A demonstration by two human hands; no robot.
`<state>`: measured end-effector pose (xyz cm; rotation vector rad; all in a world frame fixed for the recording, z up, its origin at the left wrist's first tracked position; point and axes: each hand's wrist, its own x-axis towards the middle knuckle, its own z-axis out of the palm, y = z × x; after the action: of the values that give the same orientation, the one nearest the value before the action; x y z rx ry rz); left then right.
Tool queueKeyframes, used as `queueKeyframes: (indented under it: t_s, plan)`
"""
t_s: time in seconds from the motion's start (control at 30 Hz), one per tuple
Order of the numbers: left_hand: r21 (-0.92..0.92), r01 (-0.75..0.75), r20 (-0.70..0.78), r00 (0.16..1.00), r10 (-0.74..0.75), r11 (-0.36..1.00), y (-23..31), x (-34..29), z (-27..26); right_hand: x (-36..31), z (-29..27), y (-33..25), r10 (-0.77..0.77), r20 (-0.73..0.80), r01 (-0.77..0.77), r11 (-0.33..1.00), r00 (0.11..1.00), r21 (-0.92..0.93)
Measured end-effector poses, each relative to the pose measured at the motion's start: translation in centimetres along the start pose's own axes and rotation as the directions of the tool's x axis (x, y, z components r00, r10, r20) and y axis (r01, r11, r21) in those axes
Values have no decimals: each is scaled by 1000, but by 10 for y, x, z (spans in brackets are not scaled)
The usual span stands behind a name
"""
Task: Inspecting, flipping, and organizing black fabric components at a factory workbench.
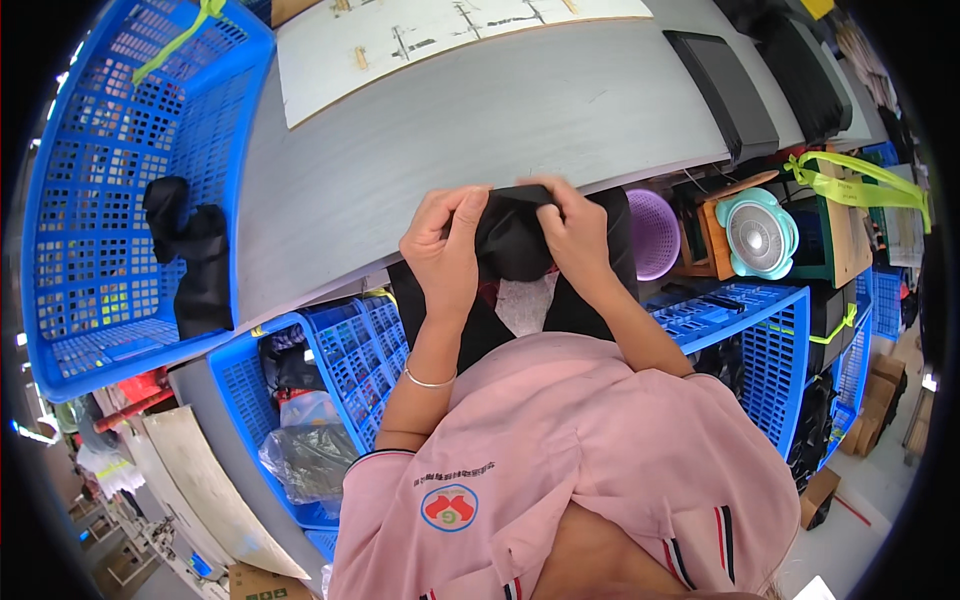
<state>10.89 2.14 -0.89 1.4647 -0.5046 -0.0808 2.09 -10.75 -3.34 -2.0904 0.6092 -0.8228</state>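
Note:
Between my hands, over my lap at the table's near edge, is a piece of black fabric (512, 240); its exact kind does not show. My left hand (445, 235) pinches its left side, thumb up and fingers curled behind. On the right, my right hand (575, 225) is closed on the cloth's upper right edge, its fingertips slightly blurred. The fabric hangs down between the two hands, partly covering my dark trousers.
The grey table (440, 110) stretches ahead, bearing a white board (400, 50) and a black flat box (722, 90). A blue basket (100, 200) with black pieces stands left. A blue crate (245, 380), purple basket (652, 235) and turquoise fan (760, 232) flank me.

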Motion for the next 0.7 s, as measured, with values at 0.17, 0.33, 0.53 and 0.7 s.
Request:
queueKeyframes:
  t_s: [0.17,0.33,0.53,0.7]
  plan:
    - [-50,160,-47,986,-163,986,-27,5,-10,-18,-26,-6,267,684,-734,250,679,631]
    - [-475,670,209,716,-666,571,-24,-6,-11,-9,-23,-3,210,658,-689,167,723,705]
    - [-389,908,882,319,-346,-154,-49,-72,-10,-4,13,19,21,467,-68,994,884,83]
    - [50,680,691,505,-517,731,-53,-83,-30,-75,41,8,-57,681,-405,767,730,498]
